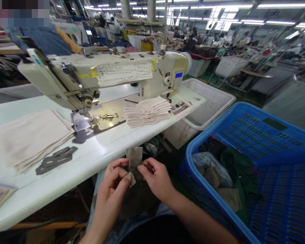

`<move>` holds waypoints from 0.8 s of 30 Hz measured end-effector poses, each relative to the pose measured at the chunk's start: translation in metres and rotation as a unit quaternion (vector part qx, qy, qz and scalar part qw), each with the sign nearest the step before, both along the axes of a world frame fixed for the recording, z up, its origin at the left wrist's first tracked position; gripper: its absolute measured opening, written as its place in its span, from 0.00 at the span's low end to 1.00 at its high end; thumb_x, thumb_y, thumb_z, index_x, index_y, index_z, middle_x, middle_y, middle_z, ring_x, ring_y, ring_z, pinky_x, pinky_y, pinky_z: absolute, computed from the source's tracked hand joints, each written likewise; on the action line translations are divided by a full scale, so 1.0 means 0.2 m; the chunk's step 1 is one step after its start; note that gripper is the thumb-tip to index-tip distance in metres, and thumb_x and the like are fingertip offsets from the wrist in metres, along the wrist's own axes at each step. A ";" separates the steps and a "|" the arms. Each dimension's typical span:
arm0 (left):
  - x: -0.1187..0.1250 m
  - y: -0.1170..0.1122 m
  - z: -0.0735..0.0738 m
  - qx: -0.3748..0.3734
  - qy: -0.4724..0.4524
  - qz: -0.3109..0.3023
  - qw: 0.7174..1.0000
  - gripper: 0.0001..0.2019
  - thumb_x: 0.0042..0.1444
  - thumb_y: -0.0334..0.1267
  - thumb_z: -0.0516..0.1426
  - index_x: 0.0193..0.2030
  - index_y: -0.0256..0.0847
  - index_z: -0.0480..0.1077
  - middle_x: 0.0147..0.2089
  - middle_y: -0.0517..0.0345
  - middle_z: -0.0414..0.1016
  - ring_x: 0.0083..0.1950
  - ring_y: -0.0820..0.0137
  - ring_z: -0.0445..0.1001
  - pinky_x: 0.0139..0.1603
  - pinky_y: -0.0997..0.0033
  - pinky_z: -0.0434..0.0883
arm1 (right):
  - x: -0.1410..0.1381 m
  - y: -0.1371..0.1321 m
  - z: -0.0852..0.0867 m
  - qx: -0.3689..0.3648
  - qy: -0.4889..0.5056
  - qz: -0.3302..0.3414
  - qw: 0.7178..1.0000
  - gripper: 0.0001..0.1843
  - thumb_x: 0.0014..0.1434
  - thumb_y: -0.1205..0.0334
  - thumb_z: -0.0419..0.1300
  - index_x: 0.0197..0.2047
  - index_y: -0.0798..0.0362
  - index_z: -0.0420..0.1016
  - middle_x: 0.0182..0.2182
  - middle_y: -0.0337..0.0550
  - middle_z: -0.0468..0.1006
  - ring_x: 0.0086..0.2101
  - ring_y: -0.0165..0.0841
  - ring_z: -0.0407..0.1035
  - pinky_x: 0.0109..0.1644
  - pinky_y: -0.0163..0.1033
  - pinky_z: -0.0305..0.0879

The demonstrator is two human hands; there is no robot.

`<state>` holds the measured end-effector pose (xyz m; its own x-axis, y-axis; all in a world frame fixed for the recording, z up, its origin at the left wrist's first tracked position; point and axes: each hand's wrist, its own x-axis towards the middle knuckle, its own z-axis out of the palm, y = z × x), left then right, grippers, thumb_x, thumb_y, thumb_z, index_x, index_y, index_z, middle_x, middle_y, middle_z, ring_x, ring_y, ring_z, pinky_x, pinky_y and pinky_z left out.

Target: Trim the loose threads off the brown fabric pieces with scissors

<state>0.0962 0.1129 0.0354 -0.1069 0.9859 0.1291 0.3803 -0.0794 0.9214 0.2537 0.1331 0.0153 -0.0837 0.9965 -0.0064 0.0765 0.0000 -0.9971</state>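
Observation:
Over my lap, in front of the table edge, my left hand (117,184) pinches a small grey-brown piece of fabric (134,157) between thumb and fingers. Close beside it, my right hand (159,179) is closed around a small dark tool (150,166), possibly a seam ripper or thread snips; its kind is not clear. The right thumb and fingertips also touch the fabric's edge. More grey-brown cloth (137,196) hangs below the hands onto my lap. A sewing machine (117,67) stands on the white table (101,149) beyond.
Light cloth panels (33,135) and several dark grey tabs (57,159) lie at the table's left. A folded pale stack (147,112) sits right of the needle. A blue basket (193,162) with cloth stands at right, near a white bin (218,98).

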 end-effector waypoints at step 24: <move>0.01 0.01 0.01 0.017 0.090 -0.040 0.995 0.10 0.60 0.44 0.57 0.32 0.44 0.74 0.36 0.56 0.80 0.39 0.65 0.78 0.44 0.68 0.72 | 0.02 -0.06 0.07 -0.005 -0.041 0.111 0.993 0.06 0.71 0.61 0.51 0.44 0.51 0.67 0.27 0.35 0.71 0.31 0.32 0.69 0.39 0.37 0.64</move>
